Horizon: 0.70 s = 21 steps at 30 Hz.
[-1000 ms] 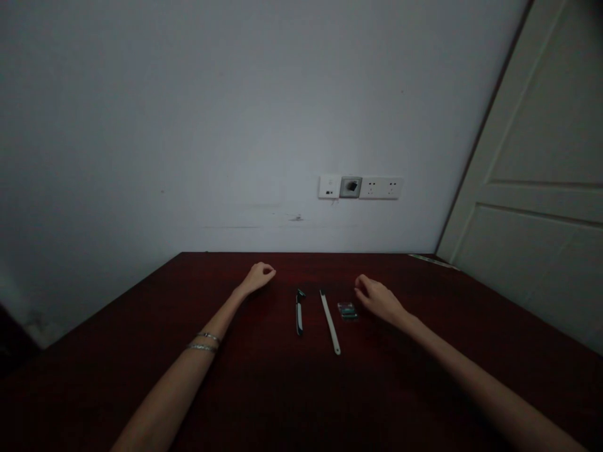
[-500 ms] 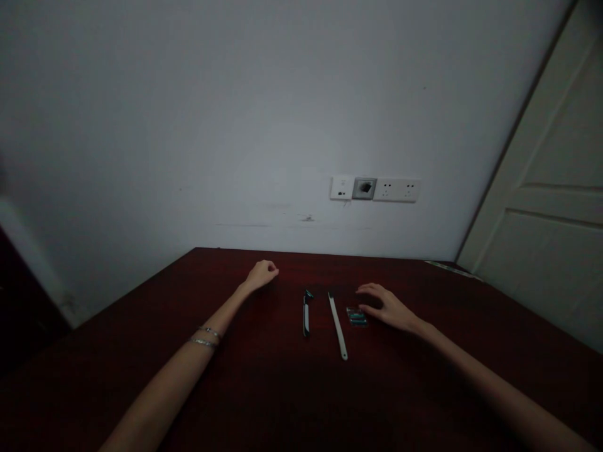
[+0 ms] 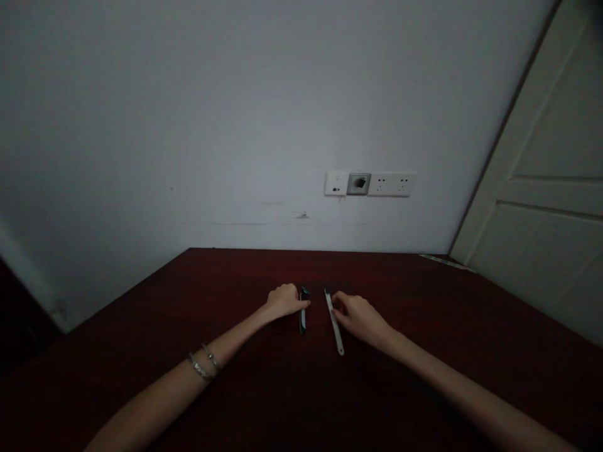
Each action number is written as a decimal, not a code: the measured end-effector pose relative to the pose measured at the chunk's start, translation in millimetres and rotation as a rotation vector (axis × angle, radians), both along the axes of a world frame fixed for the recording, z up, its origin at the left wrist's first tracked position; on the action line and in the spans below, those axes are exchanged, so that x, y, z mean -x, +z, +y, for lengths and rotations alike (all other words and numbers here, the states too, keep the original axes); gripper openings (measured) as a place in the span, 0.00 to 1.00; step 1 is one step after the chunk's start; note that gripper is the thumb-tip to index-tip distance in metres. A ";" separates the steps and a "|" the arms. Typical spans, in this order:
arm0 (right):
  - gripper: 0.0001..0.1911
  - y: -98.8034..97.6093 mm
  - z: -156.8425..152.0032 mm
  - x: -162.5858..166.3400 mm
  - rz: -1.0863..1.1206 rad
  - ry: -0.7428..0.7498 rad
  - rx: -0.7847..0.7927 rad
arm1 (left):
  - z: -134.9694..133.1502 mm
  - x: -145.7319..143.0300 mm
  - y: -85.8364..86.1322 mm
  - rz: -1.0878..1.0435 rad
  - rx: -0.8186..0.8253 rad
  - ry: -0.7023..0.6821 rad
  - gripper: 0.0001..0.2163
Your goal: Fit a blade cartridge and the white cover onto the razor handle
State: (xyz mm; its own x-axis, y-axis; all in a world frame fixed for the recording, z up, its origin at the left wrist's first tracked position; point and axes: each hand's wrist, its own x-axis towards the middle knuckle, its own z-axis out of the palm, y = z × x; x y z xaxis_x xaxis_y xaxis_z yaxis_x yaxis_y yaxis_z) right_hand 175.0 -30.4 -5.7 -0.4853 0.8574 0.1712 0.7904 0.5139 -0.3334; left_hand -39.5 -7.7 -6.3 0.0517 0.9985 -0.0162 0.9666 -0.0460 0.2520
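Note:
A razor (image 3: 303, 321) with a dark-edged, pale handle lies on the dark red table, its head pointing away from me. My left hand (image 3: 285, 300) is closed at its upper handle, the thumb laid across it and the other fingers curled out of sight. To the right lies a long, slim white stick (image 3: 336, 336) with a dark far tip and a small hole at the near end. My right hand (image 3: 360, 315) has curled fingers, with thumb and index finger pinched at the stick's right edge. The small clear pack with blue-green pieces is hidden, apparently behind my right hand.
The table (image 3: 245, 389) reaches back to a grey-white wall (image 3: 235, 125). Sockets (image 3: 390, 184) are set in the wall above the table. A pale panelled door (image 3: 546, 188) stands at the right. A flat pale strip (image 3: 445, 261) lies along the table's back right edge.
My left hand has moved right and nearer, onto the razor. My right hand has moved left to the white stick, covering where the clear pack lay. The view has shifted slightly.

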 end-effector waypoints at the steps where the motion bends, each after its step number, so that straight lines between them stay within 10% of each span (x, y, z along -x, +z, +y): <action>1: 0.11 -0.9 -1.2 4.6 -0.035 -0.032 0.005 | -1.0 -2.3 -0.5 0.022 -0.013 0.008 0.19; 21: 0.11 -6.6 3.1 38.1 -0.164 -0.048 -0.026 | 0.9 -3.5 7.8 0.007 -0.011 0.037 0.18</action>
